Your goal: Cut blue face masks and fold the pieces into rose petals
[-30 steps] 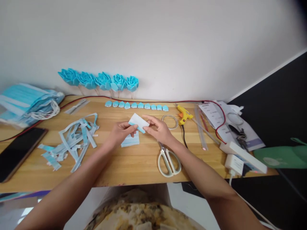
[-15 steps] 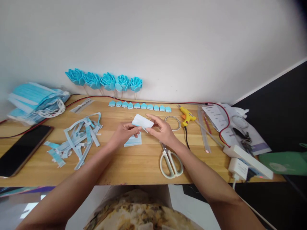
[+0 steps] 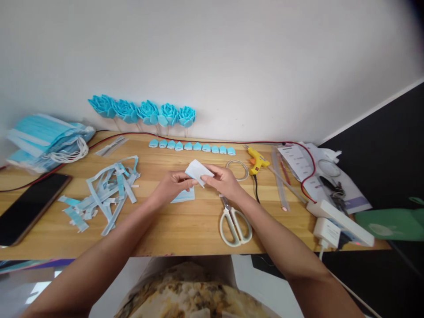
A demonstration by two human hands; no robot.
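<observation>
- The left hand (image 3: 177,185) is nearly closed, with its thumb and fingers pinching one side of a small sheet (image 3: 199,169).
- The right hand (image 3: 225,180) is bent around the other side, its thumb pressed on top of the sheet. Two thumbs likely stop the soft thing from slipping or popping open.
- The sheet is in between the hands, over the middle of the bench (image 3: 182,236).
- Another sheet (image 3: 184,195) lies near the left hand, so it seems easy to reach.
- The scissors (image 3: 236,227) lie with their handles toward the person, which looks handy for picking them up.
- Ten little blue pieces (image 3: 197,146) sit in a row near the wall (image 3: 212,66), maybe so they do not get mixed up.
- Five blue flowers (image 3: 148,112) stand by the wall on thin sticks. It probably helps hold them up.
- The scraps (image 3: 102,198) make a messy heap on the left.
- Some fingers hide under the sheet, so I cannot count its folds.
- The tip of the scissors is hard to see by the right hand.
- The glue gun's (image 3: 257,161) cord goes behind the right arm.
- The phone (image 3: 36,203) is cut off at the left edge.
</observation>
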